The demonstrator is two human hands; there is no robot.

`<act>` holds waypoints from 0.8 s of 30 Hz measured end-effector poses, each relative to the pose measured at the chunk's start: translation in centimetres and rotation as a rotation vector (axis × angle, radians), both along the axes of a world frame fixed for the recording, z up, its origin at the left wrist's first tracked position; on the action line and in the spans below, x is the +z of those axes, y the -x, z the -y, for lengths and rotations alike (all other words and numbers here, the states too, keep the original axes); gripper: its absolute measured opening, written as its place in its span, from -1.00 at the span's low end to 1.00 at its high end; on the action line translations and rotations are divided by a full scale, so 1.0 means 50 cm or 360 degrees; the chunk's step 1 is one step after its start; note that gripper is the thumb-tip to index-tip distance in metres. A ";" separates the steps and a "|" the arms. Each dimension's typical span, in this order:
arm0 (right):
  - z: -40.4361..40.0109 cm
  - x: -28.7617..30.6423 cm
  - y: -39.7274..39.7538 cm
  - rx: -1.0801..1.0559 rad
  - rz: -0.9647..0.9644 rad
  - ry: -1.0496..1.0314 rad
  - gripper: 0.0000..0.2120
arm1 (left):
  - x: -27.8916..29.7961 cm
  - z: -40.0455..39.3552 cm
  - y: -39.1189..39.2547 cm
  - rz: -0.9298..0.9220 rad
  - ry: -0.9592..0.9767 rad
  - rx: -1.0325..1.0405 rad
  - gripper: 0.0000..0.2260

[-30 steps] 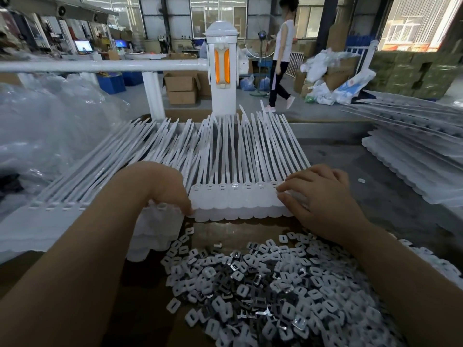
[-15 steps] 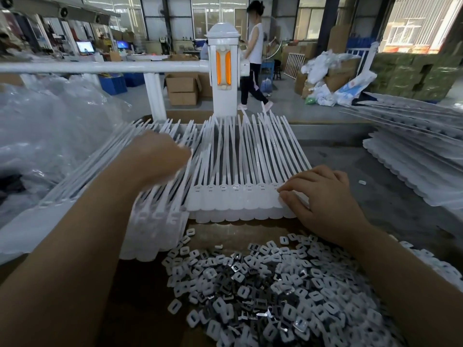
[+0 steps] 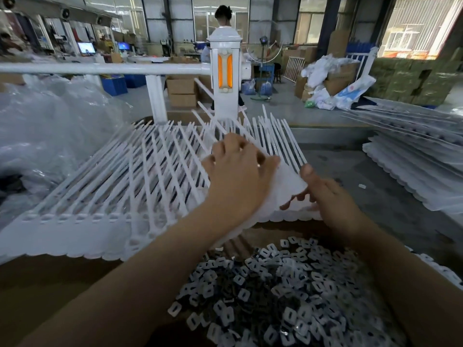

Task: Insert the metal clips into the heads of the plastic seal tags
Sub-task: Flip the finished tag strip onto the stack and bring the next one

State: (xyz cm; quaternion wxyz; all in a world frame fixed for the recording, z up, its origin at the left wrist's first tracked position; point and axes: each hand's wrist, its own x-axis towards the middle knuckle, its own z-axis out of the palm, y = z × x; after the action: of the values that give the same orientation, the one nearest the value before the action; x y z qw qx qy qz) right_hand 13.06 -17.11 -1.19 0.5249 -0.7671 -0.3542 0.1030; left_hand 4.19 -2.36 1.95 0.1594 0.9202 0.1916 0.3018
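Note:
White plastic seal tags are joined in strips, heads toward me and long tails pointing away. One strip (image 3: 288, 186) is tilted up at centre right. My left hand (image 3: 238, 176) lies over its top, fingers spread and curled over the far side. My right hand (image 3: 328, 196) holds the strip's right end, thumb on top and fingers showing through from below. More strips (image 3: 75, 221) lie flat at the left, heads along the box edge. A heap of small metal clips (image 3: 275, 284) fills the cardboard box (image 3: 62, 284) below my arms.
A stack of tag strips (image 3: 413, 176) sits on the grey table (image 3: 375, 196) at the right. A clear plastic bag (image 3: 50, 134) bulges at the left. A white rail and post (image 3: 224, 71) stand behind the bench, with a person beyond them.
My left hand has swung from the left pile across to the right with a strip, its tails now fanned and tilted. My right hand has shifted from pressing the heads to gripping the strip's right end.

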 end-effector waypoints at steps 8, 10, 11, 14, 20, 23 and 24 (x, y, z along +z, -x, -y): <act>0.003 0.020 -0.002 0.0184 -0.0308 -0.0422 -0.78 | -0.022 -0.008 -0.005 0.0025 -0.0058 -0.0229 -0.66; 0.000 0.020 -0.003 0.0080 -0.0408 -0.0552 -0.76 | -0.013 -0.013 0.001 0.0026 -0.0024 -0.0336 -0.50; 0.000 0.022 -0.005 0.0009 -0.0452 -0.0609 -0.75 | -0.007 -0.017 0.005 -0.0002 -0.0035 -0.0395 -0.36; 0.001 0.021 -0.016 -0.0295 -0.0484 -0.0751 -0.76 | 0.013 -0.034 0.021 -0.0246 -0.0184 -0.0536 0.03; 0.006 0.024 -0.029 -0.0735 -0.0548 -0.0877 -0.82 | 0.020 -0.084 0.032 -0.0636 -0.0316 -0.0573 0.14; 0.002 0.022 -0.034 -0.1002 -0.0434 -0.0816 -0.84 | 0.018 -0.109 0.030 -0.0789 -0.0294 -0.0451 0.07; 0.001 0.020 -0.036 -0.1073 -0.0387 -0.0781 -0.80 | 0.015 -0.121 0.032 -0.0866 -0.0275 -0.0425 0.03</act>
State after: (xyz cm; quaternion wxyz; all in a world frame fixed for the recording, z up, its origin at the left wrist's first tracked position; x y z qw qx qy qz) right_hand 14.86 -17.16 -0.21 0.7339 -0.6746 -0.0336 -0.0718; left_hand 2.58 3.69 2.71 0.0617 0.9944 0.0783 0.0361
